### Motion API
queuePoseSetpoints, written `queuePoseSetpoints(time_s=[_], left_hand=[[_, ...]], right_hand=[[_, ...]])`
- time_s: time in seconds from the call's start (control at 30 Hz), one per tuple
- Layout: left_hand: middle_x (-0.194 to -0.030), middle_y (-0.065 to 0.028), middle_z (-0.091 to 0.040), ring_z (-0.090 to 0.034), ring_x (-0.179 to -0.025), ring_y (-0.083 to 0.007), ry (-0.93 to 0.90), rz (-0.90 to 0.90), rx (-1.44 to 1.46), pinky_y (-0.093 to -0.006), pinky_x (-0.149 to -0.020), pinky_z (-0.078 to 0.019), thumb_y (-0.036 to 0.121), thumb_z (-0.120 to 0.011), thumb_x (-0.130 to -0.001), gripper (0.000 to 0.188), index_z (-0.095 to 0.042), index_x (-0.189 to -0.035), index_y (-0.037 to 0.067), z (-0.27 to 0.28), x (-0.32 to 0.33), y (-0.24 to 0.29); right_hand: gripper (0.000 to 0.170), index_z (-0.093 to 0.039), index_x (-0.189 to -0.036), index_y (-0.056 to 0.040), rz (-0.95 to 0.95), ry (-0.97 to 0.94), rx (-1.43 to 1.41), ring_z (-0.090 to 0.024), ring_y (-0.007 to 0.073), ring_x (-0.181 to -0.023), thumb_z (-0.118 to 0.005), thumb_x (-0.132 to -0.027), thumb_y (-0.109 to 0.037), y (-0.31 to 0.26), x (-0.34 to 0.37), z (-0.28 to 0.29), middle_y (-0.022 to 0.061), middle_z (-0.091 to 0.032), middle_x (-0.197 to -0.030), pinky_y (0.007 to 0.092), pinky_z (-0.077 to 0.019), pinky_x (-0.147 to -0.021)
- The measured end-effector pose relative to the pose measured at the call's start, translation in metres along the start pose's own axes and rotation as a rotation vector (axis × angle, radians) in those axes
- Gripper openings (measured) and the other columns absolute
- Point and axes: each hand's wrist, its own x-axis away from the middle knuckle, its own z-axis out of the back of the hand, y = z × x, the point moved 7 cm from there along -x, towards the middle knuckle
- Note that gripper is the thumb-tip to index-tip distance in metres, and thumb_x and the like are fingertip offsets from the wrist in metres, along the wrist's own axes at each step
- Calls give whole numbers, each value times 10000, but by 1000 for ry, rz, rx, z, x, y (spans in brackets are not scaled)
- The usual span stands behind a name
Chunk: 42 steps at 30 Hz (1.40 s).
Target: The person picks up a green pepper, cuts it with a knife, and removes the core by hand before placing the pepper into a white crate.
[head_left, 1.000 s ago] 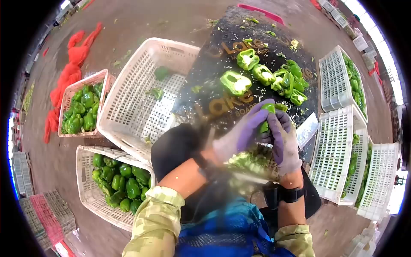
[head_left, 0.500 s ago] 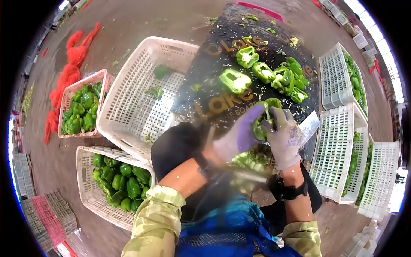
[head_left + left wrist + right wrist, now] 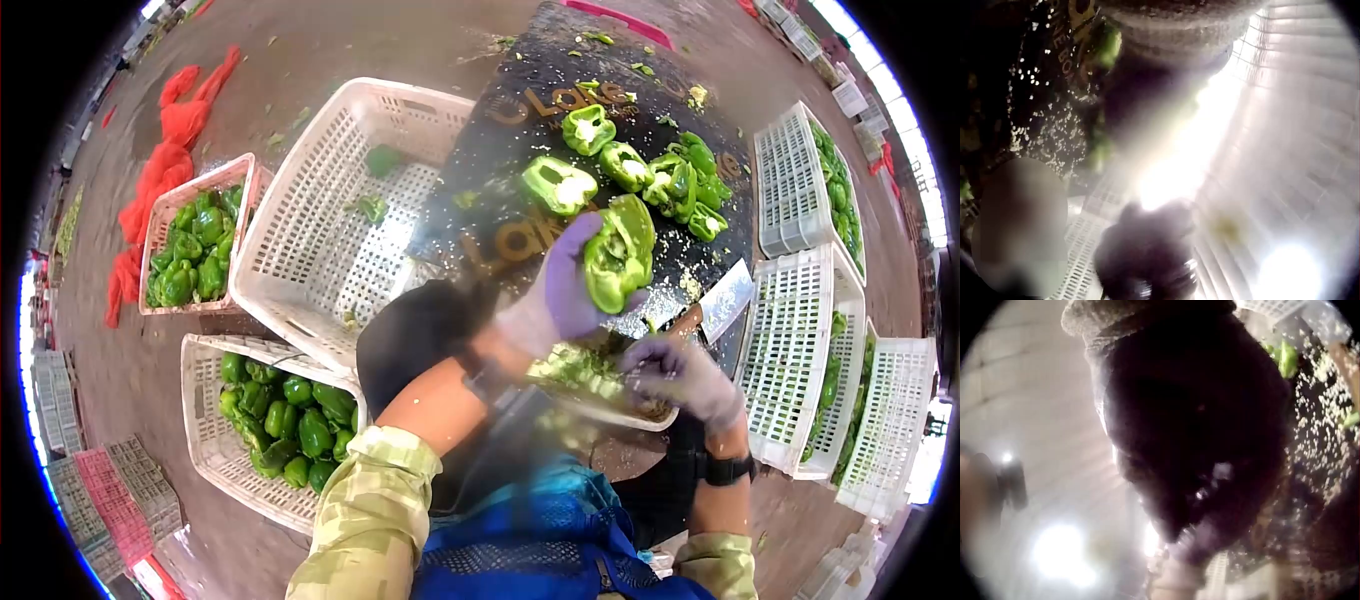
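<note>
My left hand [image 3: 555, 300], in a grey and purple glove, holds a cut green bell pepper [image 3: 625, 250] up over the near edge of the black board [image 3: 500, 170]. The pepper's hollow inside faces up. To its right, my gloved right hand [image 3: 690, 375] hangs with loosely bent fingers above a container of green scraps [image 3: 580, 375]; no object shows in it. A knife [image 3: 728, 300] with a wooden handle lies on the board just beyond the right hand. Both hands are dark and blurred in the wrist views.
Several cut pepper halves [image 3: 560, 186] lie farther up the board among scattered seeds. A large white crate [image 3: 300, 220] with a few pieces in it stands at left. Crates of whole peppers [image 3: 290, 420] are left of me, and more crates [image 3: 790, 350] line the right.
Both hands were together at the pepper; the right has since pulled away down and right, over the scraps. The left hand keeps the pepper, now turned to show its inside.
</note>
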Motion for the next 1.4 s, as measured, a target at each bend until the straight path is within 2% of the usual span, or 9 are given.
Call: queuePoseSetpoints(time_s=[0.1, 0.17, 0.33, 0.6, 0.7, 0.83, 0.97, 1.1, 1.4], left_hand=[[-1209, -89, -527, -550, -1068, -165, -72, -194, -395, -293, -908, -480, 66, -760, -722, 716, -363, -1317, 26, -9, -3, 19], [-1215, -84, -517, -543, -1067, -169, -63, -144, -409, -301, -901, -477, 153, -679, -794, 622, -366, -1319, 35, -12, -4, 16], [-1231, -62, -489, -509, -1091, -167, 94, 440, 304, -357, -887, -461, 468, -395, -944, 541, -399, -1324, 83, -14, 8, -31], [-1168, -55, -526, -453, -1107, -204, 537, 662, 34, -366, -854, -348, 648, -292, -886, 683, -451, -1306, 133, 37, 17, -49], [-1365, -39, -450, -399, -1210, -199, 199, 643, 15, -396, -958, -286, 434, -419, -908, 441, -519, -1252, 176, 31, 16, -66], [-1342, -15, -469, -385, -1231, -164, 118, 519, -509, -349, -983, -267, 310, -585, -810, 445, -533, -1234, 186, 91, 16, -93], [-1258, -52, -513, -501, -1121, -193, -157, 236, -475, -340, -925, -418, 255, -645, -813, 437, -511, -1206, 120, 27, 16, -52], [-1165, -76, -564, -587, -1037, -194, 59, 914, 466, -349, -816, -547, 163, -638, -850, 516, -398, -1299, 78, 0, 33, -54], [-822, -30, -583, -530, -591, -73, 58, 693, -372, -200, -472, -414, 77, -617, -841, 427, -483, -1241, 11, 20, 28, -58]], right_hand=[[495, -535, -1184, -39, 59, 455, 938, -583, 299, -990, -687, -713, -38, -27, 13, 7, 158, -595, -1079, 372, -491, -828], [503, -548, -1179, -63, 270, 712, 798, -562, 313, -1024, -692, -698, -49, -48, 18, 15, 158, -579, -1111, 400, -472, -859], [600, -568, -1106, -85, 302, 617, 1153, -498, 312, -1109, -781, -545, -72, -39, -21, 4, 102, -591, -1067, 435, -391, -952], [516, -416, -1318, -59, 264, 204, -1539, -579, 214, -889, -573, -894, -307, 35, 19, 13, 139, -549, -1192, 246, -450, -599], [366, -519, -1227, -123, 95, 377, -251, -532, 150, -859, -529, -907, -299, 120, 17, 24, 112, -562, -1162, 231, -420, -543], [420, -500, -1240, -86, -122, 334, -1423, -461, 72, -561, -534, -909, -343, 60, 20, -1, 129, -590, -1107, 172, -319, -421], [466, -400, -1323, -4, 427, 481, 372, -538, 160, -977, -501, -869, -29, 48, 10, 10, 130, -534, -1208, 259, -488, -758], [590, -296, -1386, 20, 308, 523, 263, -539, 214, -1037, -449, -817, 50, 46, 11, 21, 169, -525, -1202, 301, -429, -914], [543, -381, -1297, 12, 372, 709, 376, -553, 194, -944, -483, -773, 112, 30, 21, 21, 137, -559, -1108, 265, -465, -780]])
